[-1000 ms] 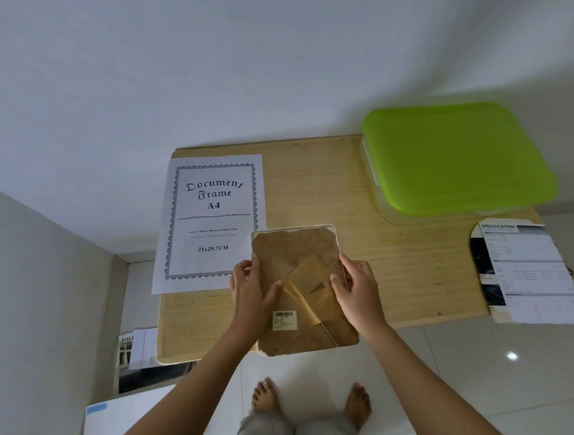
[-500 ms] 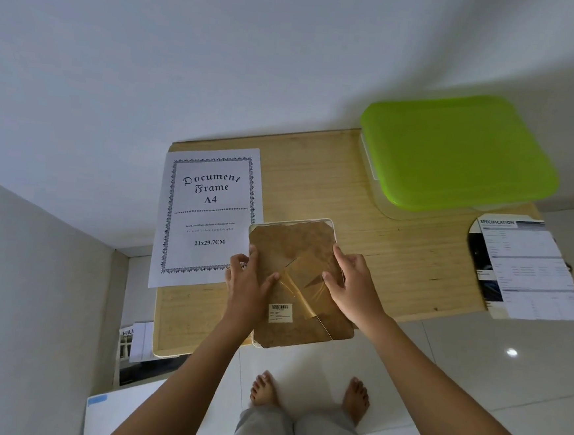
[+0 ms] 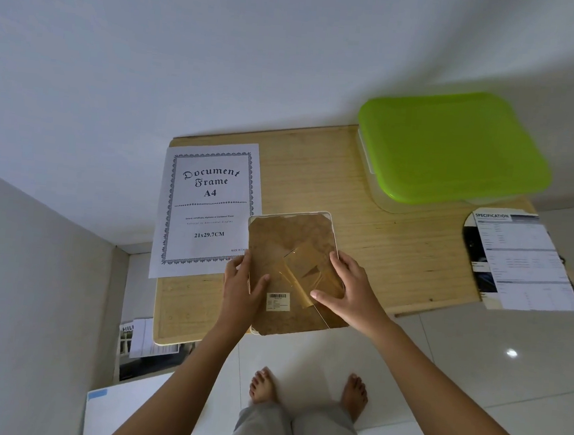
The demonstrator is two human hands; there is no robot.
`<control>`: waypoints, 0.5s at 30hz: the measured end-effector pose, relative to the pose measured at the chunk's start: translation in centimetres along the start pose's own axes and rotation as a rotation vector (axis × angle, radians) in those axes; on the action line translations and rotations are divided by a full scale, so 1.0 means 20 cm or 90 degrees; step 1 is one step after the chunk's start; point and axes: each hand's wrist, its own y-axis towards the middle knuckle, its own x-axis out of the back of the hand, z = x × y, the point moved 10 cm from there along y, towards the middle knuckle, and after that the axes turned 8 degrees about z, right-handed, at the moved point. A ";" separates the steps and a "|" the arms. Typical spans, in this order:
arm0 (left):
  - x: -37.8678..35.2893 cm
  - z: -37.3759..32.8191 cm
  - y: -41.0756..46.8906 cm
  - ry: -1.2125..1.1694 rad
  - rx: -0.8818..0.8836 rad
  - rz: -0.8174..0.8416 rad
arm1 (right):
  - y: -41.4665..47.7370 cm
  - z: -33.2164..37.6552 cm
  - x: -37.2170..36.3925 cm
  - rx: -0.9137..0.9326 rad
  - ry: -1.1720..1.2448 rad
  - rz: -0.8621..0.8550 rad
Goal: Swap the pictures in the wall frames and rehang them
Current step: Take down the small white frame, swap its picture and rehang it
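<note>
A small picture frame lies face down on the wooden table, its brown backing board and fold-out stand facing up, a barcode sticker near its front. My left hand grips the frame's left edge. My right hand holds the right edge, with the thumb pressed on the stand. A white "Document Frame A4" sheet lies flat just left of the frame, and the frame's corner overlaps it.
A clear box with a lime green lid stands at the table's back right. A printed specification sheet hangs over the right end. More papers and a white board lie on the floor at left. My bare feet stand below the table's front edge.
Both hands have shifted slightly along the frame's sides, and the frame sits a little farther back on the table. The view has tipped slightly.
</note>
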 end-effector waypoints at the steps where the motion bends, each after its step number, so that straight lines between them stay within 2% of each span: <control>1: 0.00 0.01 -0.01 -0.002 0.000 -0.001 | 0.00 0.00 -0.01 -0.001 -0.001 0.000; 15: -0.01 -0.06 0.03 0.151 0.041 -0.005 | 0.05 0.05 -0.01 -0.057 -0.148 -0.005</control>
